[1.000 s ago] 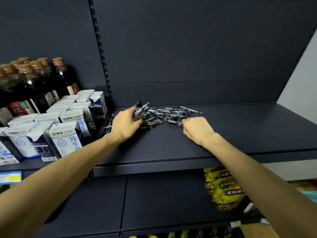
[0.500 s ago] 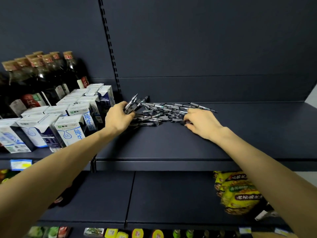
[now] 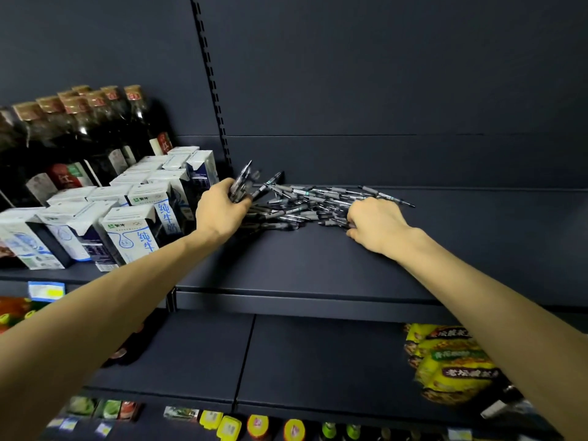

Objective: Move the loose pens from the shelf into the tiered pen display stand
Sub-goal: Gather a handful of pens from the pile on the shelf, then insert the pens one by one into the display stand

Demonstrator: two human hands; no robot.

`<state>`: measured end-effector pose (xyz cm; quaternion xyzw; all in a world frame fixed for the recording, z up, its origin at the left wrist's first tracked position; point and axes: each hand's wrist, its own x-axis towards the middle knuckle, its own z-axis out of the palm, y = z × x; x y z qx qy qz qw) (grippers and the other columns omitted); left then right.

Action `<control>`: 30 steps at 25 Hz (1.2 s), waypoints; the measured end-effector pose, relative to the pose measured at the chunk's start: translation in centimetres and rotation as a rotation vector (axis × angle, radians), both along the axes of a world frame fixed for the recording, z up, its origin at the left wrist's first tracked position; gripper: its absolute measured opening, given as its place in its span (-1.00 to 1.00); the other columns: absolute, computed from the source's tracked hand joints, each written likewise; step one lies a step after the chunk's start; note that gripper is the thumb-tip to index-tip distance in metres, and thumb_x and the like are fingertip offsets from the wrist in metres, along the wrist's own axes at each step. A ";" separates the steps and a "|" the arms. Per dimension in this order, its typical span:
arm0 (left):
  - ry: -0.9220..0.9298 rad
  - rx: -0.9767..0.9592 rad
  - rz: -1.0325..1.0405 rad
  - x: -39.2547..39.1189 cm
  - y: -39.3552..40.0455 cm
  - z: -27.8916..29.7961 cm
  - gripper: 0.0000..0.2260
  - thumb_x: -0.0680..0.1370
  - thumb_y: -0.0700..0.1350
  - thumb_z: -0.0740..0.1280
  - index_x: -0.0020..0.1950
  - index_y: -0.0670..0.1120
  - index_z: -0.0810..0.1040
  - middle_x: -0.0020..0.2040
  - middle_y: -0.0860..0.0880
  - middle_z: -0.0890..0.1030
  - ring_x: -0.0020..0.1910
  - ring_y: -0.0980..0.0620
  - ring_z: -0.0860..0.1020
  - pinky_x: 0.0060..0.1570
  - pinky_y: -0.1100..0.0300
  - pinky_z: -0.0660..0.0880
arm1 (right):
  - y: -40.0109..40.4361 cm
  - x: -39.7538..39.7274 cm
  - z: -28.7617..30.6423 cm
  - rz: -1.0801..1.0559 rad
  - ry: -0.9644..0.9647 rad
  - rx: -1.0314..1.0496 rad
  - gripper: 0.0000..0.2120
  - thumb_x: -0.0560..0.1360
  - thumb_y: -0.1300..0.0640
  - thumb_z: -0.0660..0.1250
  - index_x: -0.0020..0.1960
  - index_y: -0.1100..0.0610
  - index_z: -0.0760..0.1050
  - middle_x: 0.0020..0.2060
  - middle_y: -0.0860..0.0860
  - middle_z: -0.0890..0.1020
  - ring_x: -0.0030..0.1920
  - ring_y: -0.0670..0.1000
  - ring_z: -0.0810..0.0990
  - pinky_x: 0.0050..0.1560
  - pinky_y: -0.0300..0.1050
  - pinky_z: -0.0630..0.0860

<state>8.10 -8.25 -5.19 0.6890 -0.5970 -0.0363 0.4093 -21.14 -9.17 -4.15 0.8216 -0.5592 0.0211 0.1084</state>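
Note:
A heap of several loose dark-and-grey pens (image 3: 313, 203) lies on the dark shelf (image 3: 318, 265), near its back wall. My left hand (image 3: 219, 211) grips a bundle of pens (image 3: 246, 183) at the heap's left end; their tips stick up and to the right. My right hand (image 3: 375, 224) lies at the heap's right end with its fingers curled round some pens against the shelf. No tiered pen display stand is in view.
Milk cartons (image 3: 136, 224) stand in rows on the shelf to the left, close to my left hand, with dark bottles (image 3: 95, 132) behind them. A slotted upright (image 3: 211, 81) runs up the back wall. Yellow snack packs (image 3: 451, 361) lie on the lower shelf at right.
My left hand has closed round a bundle of pens and raised their tips. My right hand has stayed at the heap's right end. The view has shifted so the shelf sits more to the right.

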 end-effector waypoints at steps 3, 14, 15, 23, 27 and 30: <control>0.015 -0.009 0.013 0.1 0.3 0.1 -0.86 0.48 -0.05 0.40 -0.10 -0.11 0.55 -0.22 -0.08 0.63 -0.12 -0.24 0.59 -0.10 -0.05 0.54 | 0.4 0.6 0.5 -0.008 -0.165 0.097 -0.88 0.51 0.03 0.43 -0.15 0.06 0.59 -0.13 0.01 0.65 0.02 0.14 0.62 -0.14 -0.11 0.36; 0.199 -0.103 -0.015 3.7 2.3 1.3 -0.92 0.52 -0.10 0.39 -0.08 -0.08 0.54 -0.26 0.02 0.59 -0.20 -0.06 0.54 -0.18 0.09 0.41 | 1.8 7.4 0.7 0.025 -0.534 0.114 -0.75 0.68 -0.02 0.19 -0.03 0.15 0.44 -0.04 0.10 0.67 0.00 0.20 0.60 0.02 0.09 0.53; 0.248 -0.110 -0.015 4.0 2.5 1.4 -0.92 0.52 -0.11 0.39 -0.09 -0.10 0.54 -0.29 0.04 0.56 -0.23 -0.02 0.50 -0.20 0.11 0.36 | 2.0 8.3 0.6 0.035 -0.536 0.110 -0.75 0.69 -0.01 0.17 -0.01 0.15 0.42 -0.01 0.14 0.65 0.02 0.22 0.58 0.01 0.08 0.50; 0.556 -0.150 -0.195 4.7 4.4 3.8 -0.77 0.53 -0.04 0.46 -0.25 -0.02 0.47 -0.40 0.07 0.49 -0.40 0.08 0.39 -0.32 0.14 0.35 | 3.4 13.2 2.1 0.035 -0.876 0.053 -0.70 0.71 -0.09 0.12 0.04 0.16 0.36 -0.31 0.04 0.54 -0.27 0.15 0.53 -0.22 0.07 0.42; 0.828 -0.162 -0.332 4.8 5.9 8.7 -0.65 0.56 -0.09 0.49 -0.27 0.00 0.33 -0.47 0.02 0.32 -0.54 0.07 0.21 -0.51 0.24 0.16 | 4.9 16.0 6.2 0.042 -1.070 -0.067 -0.73 0.71 -0.07 0.12 0.12 0.14 0.38 -0.26 -0.06 0.65 -0.18 0.04 0.60 -0.09 0.04 0.48; 0.885 -0.186 -0.396 6.1 7.7 12.2 -0.62 0.60 -0.18 0.42 -0.29 -0.02 0.28 -0.50 0.05 0.27 -0.55 0.08 0.15 -0.49 0.25 0.09 | 6.1 18.8 9.1 0.093 -1.144 -0.102 -0.75 0.71 -0.09 0.11 0.11 0.09 0.40 -0.25 -0.06 0.69 -0.20 0.00 0.61 -0.06 0.06 0.52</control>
